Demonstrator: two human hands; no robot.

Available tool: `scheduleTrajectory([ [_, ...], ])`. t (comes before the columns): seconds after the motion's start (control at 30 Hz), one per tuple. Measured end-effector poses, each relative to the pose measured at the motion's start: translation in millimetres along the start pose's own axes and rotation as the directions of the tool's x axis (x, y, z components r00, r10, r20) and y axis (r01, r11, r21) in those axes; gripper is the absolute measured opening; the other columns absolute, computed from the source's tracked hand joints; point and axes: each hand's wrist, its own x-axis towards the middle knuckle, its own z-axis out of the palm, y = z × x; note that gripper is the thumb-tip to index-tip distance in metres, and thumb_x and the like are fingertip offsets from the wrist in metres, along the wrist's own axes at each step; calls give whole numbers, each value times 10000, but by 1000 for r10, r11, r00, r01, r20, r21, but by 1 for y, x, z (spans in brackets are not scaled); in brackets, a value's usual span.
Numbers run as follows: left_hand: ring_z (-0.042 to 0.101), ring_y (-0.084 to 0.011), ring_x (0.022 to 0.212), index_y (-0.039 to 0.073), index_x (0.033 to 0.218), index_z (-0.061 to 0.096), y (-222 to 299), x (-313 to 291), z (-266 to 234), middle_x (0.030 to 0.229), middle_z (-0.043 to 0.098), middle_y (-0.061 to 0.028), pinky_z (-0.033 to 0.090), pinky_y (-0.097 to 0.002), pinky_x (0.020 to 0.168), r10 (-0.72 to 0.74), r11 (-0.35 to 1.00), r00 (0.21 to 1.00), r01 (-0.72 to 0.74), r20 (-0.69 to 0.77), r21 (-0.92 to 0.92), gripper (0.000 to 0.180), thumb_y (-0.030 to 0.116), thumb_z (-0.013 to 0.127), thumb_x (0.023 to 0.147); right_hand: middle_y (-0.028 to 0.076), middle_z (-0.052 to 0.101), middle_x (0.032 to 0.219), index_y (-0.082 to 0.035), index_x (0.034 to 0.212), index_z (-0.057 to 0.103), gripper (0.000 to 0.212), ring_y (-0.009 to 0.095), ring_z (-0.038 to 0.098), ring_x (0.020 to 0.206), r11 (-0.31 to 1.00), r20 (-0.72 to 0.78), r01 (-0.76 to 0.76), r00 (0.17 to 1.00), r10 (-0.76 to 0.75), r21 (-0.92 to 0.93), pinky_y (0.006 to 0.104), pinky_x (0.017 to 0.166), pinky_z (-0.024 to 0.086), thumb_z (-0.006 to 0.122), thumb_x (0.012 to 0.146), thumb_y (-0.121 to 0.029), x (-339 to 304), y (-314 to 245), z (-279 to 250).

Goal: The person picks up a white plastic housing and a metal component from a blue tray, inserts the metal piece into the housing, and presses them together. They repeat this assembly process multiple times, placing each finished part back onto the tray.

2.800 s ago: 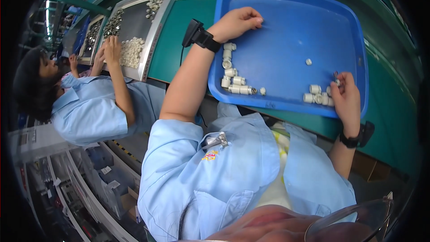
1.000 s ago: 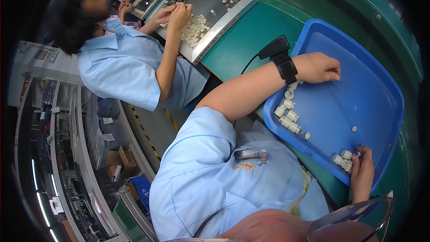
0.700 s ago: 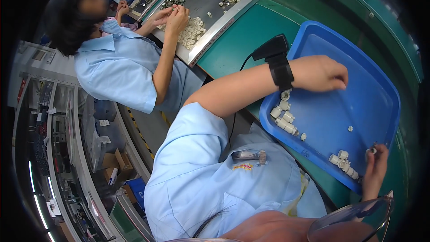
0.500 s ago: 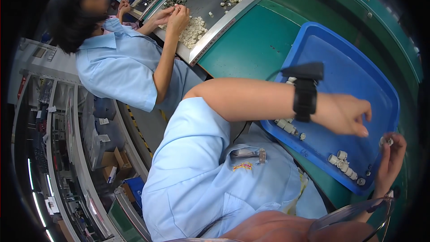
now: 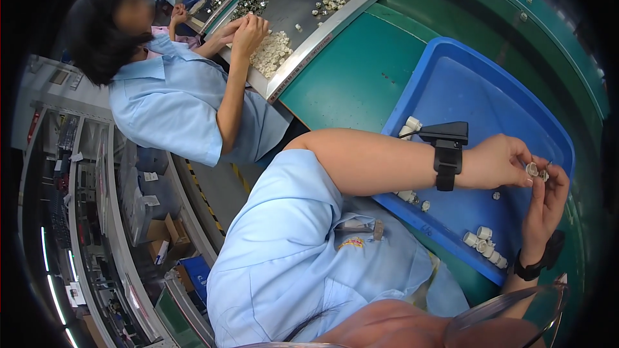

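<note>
Over the right side of a blue tray point(image 5: 425, 67), my two hands meet. My left hand point(image 5: 495, 160) is closed, its thumb and fingers pinching a small white cylindrical fitting point(image 5: 532, 169). Right beside it, my right hand point(image 5: 543, 209) pinches a small metallic-looking part point(image 5: 545, 176), partly hidden by the fingers. Whether the two parts touch, I cannot tell. Below my hands, several white fittings point(image 5: 485, 242) are bunched along the tray's near edge. One small loose piece point(image 5: 496, 196) lies on the tray floor beneath my left hand.
More white fittings point(image 5: 412, 124) sit at the tray's left side, partly behind my left forearm. A co-worker point(image 5: 174, 90) in light blue handles small parts at a metal-framed tray point(image 5: 322, 42) on the green table point(image 5: 354, 71). Black straps with a device point(image 5: 447, 154) circle my left wrist.
My left hand has moved right to meet my right hand and now pinches a white fitting. My right hand has risen slightly. A small loose piece now shows on the tray floor.
</note>
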Motion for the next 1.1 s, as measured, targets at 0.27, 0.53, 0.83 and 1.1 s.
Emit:
scheduleTrajectory([
  [0.27, 588, -129, 845, -31, 971, 534, 2, 2, -6, 921, 609, -90, 501, -251, 733, 192, 980, 981, -190, -35, 58, 261, 37, 679, 765, 139, 516, 1110, -5, 1141, 422, 252, 188, 514, 1018, 1000, -30, -17, 999, 17, 7, 296, 915, 398, 483, 897, -22, -7, -4, -10],
  [0.53, 595, -145, 913, -25, 989, 536, 12, -3, -8, 958, 605, -89, 503, -257, 761, 172, 935, 985, -167, 11, 313, 288, 31, 682, 748, 105, 506, 1080, 6, 1094, 467, 228, 160, 511, 983, 995, 3, -34, 999, 35, -92, 273, 859, 409, 528, 875, -12, -12, -8, -8],
  [0.83, 603, -160, 918, -16, 1000, 537, 9, -1, -11, 954, 611, -97, 509, -260, 763, 222, 924, 975, -218, 25, 315, 301, 39, 683, 743, 91, 519, 1036, 9, 1079, 481, 219, 143, 511, 935, 991, -4, -35, 999, 34, -127, 253, 825, 403, 545, 873, -34, -11, -7, -10],
  [1.1, 604, -170, 826, 11, 938, 571, 7, 0, -13, 897, 625, -88, 489, -288, 721, 253, 898, 967, -244, 25, 366, 313, 131, 732, 699, 75, 531, 988, 10, 1071, 488, 221, 129, 507, 908, 989, -12, -45, 999, 44, -141, 241, 810, 400, 560, 873, -56, -10, -10, -7],
])
